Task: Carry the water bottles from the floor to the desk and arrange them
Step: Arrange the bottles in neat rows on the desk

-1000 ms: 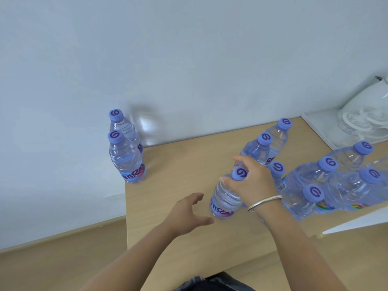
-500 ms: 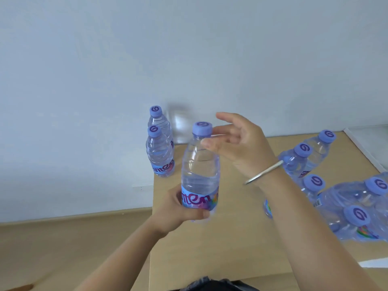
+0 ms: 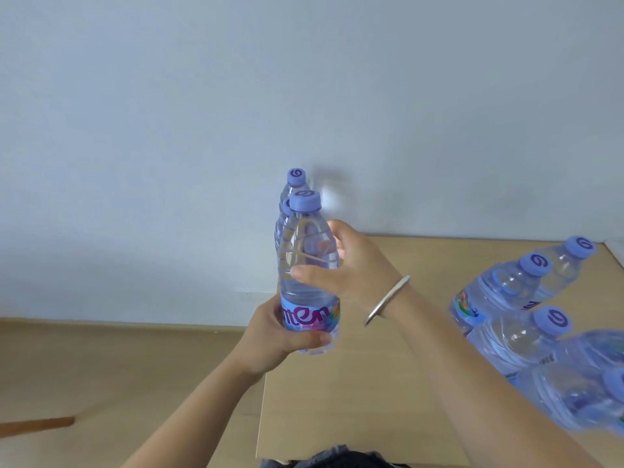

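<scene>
Both hands, left hand (image 3: 270,336) and right hand (image 3: 351,265), hold one clear purple-capped plastic water bottle (image 3: 308,275); two bottles (image 3: 293,184) stand arranged far-left on the pale wooden desk (image 3: 371,383), right cluster (image 3: 526,319) unsorted.

two bottles by the wall (image 3: 293,187) are mostly hidden behind the held bottle (image 3: 308,265); only one cap and a bit of another are seen. part of the label (image 3: 312,317) is covered by the left hand (image 3: 275,339). the bottles at the right (image 3: 580,396) are blurred and cut off by the edge. something dark at the bottom (image 3: 337,460) is cut off too.
</scene>
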{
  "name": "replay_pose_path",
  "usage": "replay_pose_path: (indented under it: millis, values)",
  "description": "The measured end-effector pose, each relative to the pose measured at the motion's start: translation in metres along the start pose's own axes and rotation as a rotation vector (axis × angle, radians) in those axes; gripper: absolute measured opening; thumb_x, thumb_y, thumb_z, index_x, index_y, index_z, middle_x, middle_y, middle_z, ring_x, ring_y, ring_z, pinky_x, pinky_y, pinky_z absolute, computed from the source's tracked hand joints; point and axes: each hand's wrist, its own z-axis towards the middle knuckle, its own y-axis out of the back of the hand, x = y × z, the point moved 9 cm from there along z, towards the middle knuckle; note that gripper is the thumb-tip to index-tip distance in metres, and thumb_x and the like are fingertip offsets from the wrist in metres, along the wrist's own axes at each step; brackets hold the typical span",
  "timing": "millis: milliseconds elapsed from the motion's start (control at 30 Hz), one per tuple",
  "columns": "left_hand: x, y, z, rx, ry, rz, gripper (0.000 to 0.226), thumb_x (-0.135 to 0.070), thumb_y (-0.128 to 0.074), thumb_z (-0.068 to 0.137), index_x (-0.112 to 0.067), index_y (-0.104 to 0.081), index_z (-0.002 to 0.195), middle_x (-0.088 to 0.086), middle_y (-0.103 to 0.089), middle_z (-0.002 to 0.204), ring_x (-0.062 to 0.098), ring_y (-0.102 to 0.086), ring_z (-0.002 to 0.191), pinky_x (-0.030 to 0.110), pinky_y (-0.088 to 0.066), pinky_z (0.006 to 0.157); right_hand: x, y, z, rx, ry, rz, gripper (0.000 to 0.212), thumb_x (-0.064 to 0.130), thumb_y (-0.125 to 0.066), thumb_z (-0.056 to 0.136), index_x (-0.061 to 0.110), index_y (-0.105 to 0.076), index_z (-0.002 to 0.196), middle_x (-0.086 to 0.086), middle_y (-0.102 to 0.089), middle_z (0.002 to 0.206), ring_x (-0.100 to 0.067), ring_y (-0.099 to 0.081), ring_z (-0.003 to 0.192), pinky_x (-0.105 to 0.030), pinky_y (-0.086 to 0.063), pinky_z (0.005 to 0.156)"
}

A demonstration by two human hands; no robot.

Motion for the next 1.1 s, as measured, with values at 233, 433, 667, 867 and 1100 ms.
replay_pose_path:
  millis: [233, 433, 667, 867, 1100]
  values:
    - [-0.005, 0.01, -0.008, -0.172, -0.054, 0.166, 0.066, -0.039, -0.085, 0.039, -0.031, -0.06, 0.099, -0.012, -0.071, 0.091, 0.008, -0.068, 0.085, 0.028, -0.056, 0.077, 0.001, 0.012, 0.005, -0.101, -0.003, -0.01, 0.039, 0.042, -0.081, 0.061, 0.033, -0.055, 0.089, 0.015, -0.068, 0.087, 0.003, -0.063, 0.082, -0.021, -0.051, 0.073]
    - [-0.015, 0.022, -0.005, -0.062, -0.113, 0.106, 0.059, -0.011, -0.085, 0.044, -0.018, -0.063, 0.099, -0.003, -0.073, 0.09, 0.009, -0.068, 0.083, 0.019, -0.052, 0.068, 0.002, -0.007, 0.011, 0.128, 0.022, 0.155, 0.051, 0.019, -0.083, 0.062, 0.014, -0.059, 0.107, -0.002, -0.068, 0.104, -0.016, -0.066, 0.099, -0.035, -0.053, 0.087]
    - [0.009, 0.036, 0.001, -0.157, -0.084, 0.152, 0.059, -0.023, -0.087, 0.037, -0.024, -0.065, 0.092, -0.009, -0.073, 0.084, 0.006, -0.068, 0.078, 0.015, -0.051, 0.063, -0.005, -0.025, 0.017, 0.126, 0.036, -0.008, 0.041, 0.042, -0.079, 0.061, 0.039, -0.056, 0.095, 0.02, -0.066, 0.094, 0.001, -0.063, 0.093, -0.019, -0.05, 0.08]
    - [0.027, 0.048, 0.017, -0.19, -0.047, 0.26, 0.055, -0.024, -0.086, 0.041, -0.037, -0.062, 0.089, -0.022, -0.07, 0.084, -0.001, -0.066, 0.077, 0.012, -0.05, 0.062, -0.025, -0.036, 0.022, 0.152, -0.024, -0.145, 0.041, 0.039, -0.081, 0.063, 0.031, -0.059, 0.096, 0.008, -0.068, 0.096, -0.006, -0.063, 0.091, -0.019, -0.05, 0.078]
    - [0.047, 0.054, 0.036, -0.195, -0.014, 0.32, 0.057, -0.019, -0.089, 0.047, -0.043, -0.059, 0.089, -0.026, -0.068, 0.081, -0.01, -0.063, 0.075, 0.005, -0.045, 0.057, -0.043, -0.045, 0.024, 0.114, -0.059, -0.186, 0.038, 0.028, -0.084, 0.062, 0.043, -0.052, 0.076, 0.03, -0.062, 0.071, 0.015, -0.055, 0.068, -0.001, -0.038, 0.058]
